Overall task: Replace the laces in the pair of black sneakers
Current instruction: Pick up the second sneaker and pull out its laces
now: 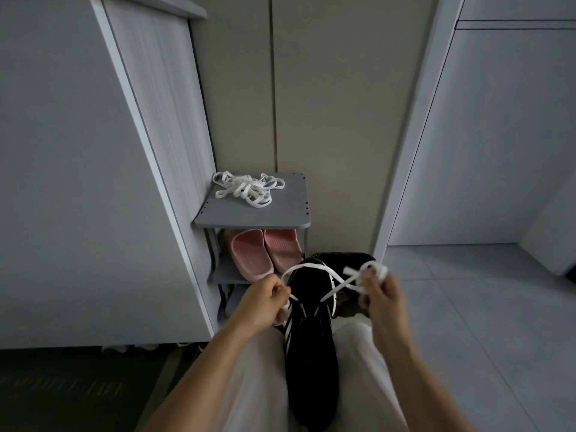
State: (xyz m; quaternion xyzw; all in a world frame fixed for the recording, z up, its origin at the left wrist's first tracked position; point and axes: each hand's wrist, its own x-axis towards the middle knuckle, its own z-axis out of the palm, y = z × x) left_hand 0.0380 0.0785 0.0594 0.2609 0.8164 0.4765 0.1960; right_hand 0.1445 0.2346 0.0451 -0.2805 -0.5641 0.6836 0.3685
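- Black sneaker (311,353) sits wedged between the person's thighs, toe pointing away.
- White lace (307,268) runs across the sneaker's far eyelets, one end going out each side.
- Left hand (261,302), just left of the sneaker, pinches one lace end near the eyelet row.
- Right hand (381,294), right of the sneaker, grips the other end, which is bunched and looped round the fingers.
- The hands are apart, with the sneaker between them.
- Likely step: evening the ends before crossing. Pull both sides level, keep the lace flat, and shake out the bunch first.
- Second sneaker (346,258) is on the floor just beyond the first.
- Spare laces (247,188) lie piled on the rack (290,210), beyond and to the left.
- Pink slippers (249,254) sit on the shelf below them.
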